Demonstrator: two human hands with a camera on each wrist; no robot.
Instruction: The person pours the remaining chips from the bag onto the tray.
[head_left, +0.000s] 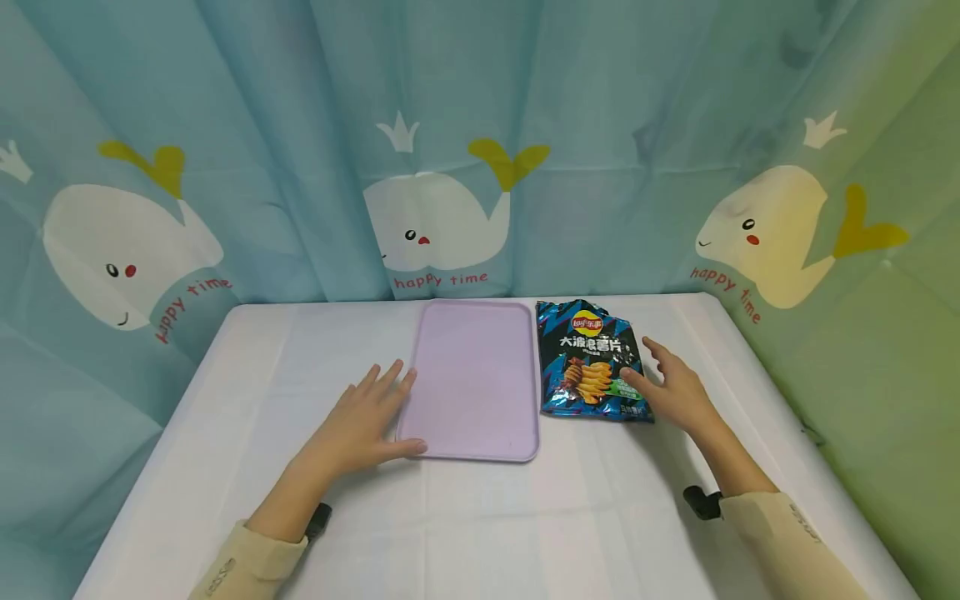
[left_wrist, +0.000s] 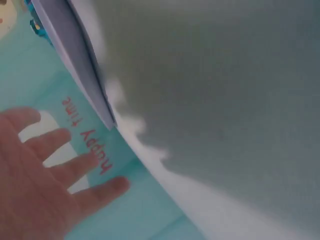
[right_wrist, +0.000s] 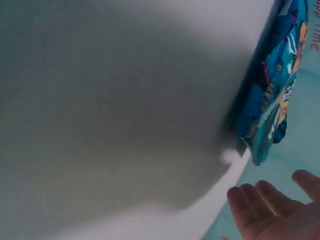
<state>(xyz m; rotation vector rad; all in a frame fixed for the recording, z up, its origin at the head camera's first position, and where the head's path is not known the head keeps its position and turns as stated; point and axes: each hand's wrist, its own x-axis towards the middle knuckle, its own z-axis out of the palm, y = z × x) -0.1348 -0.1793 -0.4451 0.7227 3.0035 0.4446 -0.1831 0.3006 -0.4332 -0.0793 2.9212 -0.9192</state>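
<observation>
A flat pale purple tray [head_left: 472,379] lies on the white table. My left hand [head_left: 367,421] is spread at the tray's left edge, thumb and fingertips over its rim in the head view; the left wrist view shows the hand [left_wrist: 45,175] with fingers apart and nothing held. Right of the tray lies a blue and black bag of potato chips [head_left: 592,362]. My right hand [head_left: 675,387] is at the bag's right side, thumb over its edge and fingers extended. In the right wrist view a gap shows between the hand [right_wrist: 280,210] and the bag [right_wrist: 275,90].
The white tablecloth [head_left: 480,533] covers the table up to its back edge. Behind hangs a teal curtain [head_left: 600,225] with whale prints, and a green curtain [head_left: 900,400] runs along the right side. A dark wrist camera [head_left: 702,502] sits under the right wrist.
</observation>
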